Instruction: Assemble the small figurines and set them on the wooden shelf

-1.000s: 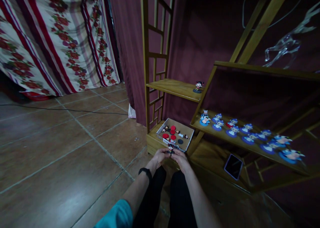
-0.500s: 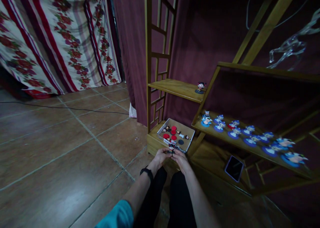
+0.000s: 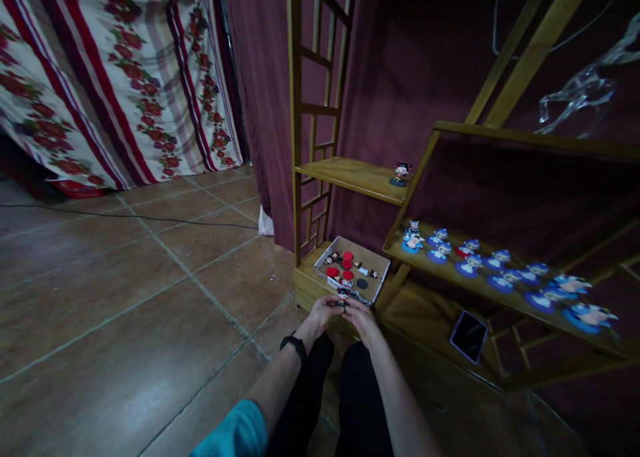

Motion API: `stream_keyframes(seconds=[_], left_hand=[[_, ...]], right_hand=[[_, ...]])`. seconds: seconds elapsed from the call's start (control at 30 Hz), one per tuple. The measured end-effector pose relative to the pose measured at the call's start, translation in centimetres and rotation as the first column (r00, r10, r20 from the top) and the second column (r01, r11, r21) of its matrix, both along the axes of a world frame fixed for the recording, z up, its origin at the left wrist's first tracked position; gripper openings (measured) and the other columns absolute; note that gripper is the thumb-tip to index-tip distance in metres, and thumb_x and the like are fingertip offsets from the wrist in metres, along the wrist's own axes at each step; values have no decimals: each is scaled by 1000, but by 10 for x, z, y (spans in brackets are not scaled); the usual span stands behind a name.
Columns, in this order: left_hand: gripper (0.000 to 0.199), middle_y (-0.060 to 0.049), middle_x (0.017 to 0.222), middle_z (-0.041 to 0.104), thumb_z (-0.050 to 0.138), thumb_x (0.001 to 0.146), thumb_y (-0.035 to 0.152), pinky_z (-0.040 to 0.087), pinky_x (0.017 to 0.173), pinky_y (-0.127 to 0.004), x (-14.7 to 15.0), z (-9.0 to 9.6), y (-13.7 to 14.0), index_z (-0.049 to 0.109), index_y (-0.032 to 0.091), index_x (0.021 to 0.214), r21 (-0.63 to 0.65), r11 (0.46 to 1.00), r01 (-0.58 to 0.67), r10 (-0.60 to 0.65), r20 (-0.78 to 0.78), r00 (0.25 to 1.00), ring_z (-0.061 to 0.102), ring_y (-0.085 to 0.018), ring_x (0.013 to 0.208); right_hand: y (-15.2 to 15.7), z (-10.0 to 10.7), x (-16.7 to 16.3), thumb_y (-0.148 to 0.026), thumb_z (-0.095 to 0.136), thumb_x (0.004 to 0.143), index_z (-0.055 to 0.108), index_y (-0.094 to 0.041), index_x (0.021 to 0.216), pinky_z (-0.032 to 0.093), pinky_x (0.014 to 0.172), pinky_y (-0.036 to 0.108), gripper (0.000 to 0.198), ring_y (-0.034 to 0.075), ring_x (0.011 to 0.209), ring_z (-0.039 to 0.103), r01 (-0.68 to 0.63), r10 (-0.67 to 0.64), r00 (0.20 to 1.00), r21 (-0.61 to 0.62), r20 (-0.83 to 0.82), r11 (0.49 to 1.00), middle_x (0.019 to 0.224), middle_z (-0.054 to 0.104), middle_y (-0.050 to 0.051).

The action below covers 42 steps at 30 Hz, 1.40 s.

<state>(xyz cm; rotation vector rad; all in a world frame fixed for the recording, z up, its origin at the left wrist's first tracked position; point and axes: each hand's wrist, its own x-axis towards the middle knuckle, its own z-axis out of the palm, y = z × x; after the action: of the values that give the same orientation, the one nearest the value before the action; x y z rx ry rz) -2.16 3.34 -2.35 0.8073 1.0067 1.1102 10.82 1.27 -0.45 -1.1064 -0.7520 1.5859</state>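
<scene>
Between my two hands is a small figurine [image 3: 343, 295] with black hair and a dark round base, held upright. My left hand [image 3: 323, 312] pinches the base from the left, and my right hand [image 3: 361, 317] pinches it from the right. Just beyond the fingers sits a shallow cardboard box [image 3: 384, 278] on the low shelf. Inside it lie several small figurines, several red discs [image 3: 347, 265] and a dark disc [image 3: 362, 283]. A similar black-haired figurine [image 3: 401, 173] stands on a dark base on the shelf above.
Several blue-and-white figurines [image 3: 470, 265] line the middle shelf [image 3: 520, 303] at right. A phone [image 3: 469, 337] lies on the lower shelf. A clear horse-shaped ornament [image 3: 580, 97] stands higher up. A black cable [image 3: 150, 217] crosses the tiled floor [image 3: 120, 310] at left, before a flowered cloth [image 3: 145, 83].
Almost nothing differs. Both hands keep hold of the figurine in nearly the same place, and the view has shifted very slightly.
</scene>
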Motion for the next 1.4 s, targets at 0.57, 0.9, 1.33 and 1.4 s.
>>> stream_keyframes(seconds=[0.57, 0.9, 1.33, 1.4], left_hand=[[34, -3, 68, 62, 73, 42, 6, 41, 65, -26, 3, 6, -3, 63, 11, 75, 3, 999, -35, 35, 25, 999, 55, -13, 61], [33, -4, 68, 63, 73, 41, 6, 41, 65, -27, 1, 3, -1, 63, 11, 73, 8, 1000, -27, 27, 33, 999, 56, -14, 62], [36, -4, 68, 63, 75, 40, 9, 41, 65, -27, 2, 0, 1, 61, 12, 73, 1, 1000, -5, 5, 74, 997, 57, -14, 61], [36, -4, 68, 63, 76, 39, 10, 41, 66, -27, 2, 2, 0, 62, 12, 73, 0, 1000, -3, 3, 72, 997, 57, -14, 62]], right_hand=[[-2, 5, -1, -27, 74, 49, 65, -17, 80, 45, 83, 37, 34, 21, 86, 63, -42, 43, 999, 48, -11, 998, 88, 68, 6], [0, 2, -2, -27, 76, 46, 64, -17, 77, 46, 82, 37, 34, 21, 80, 63, -4, 3, 1000, 37, 15, 999, 79, 68, 4], [-1, 2, -2, -28, 75, 47, 62, -18, 75, 47, 81, 37, 32, 22, 84, 63, -2, 2, 1000, 64, -4, 998, 84, 67, 5], [-1, 1, -2, -28, 76, 47, 62, -18, 74, 47, 81, 37, 32, 22, 84, 63, 5, -5, 1000, 73, -6, 997, 83, 67, 4]])
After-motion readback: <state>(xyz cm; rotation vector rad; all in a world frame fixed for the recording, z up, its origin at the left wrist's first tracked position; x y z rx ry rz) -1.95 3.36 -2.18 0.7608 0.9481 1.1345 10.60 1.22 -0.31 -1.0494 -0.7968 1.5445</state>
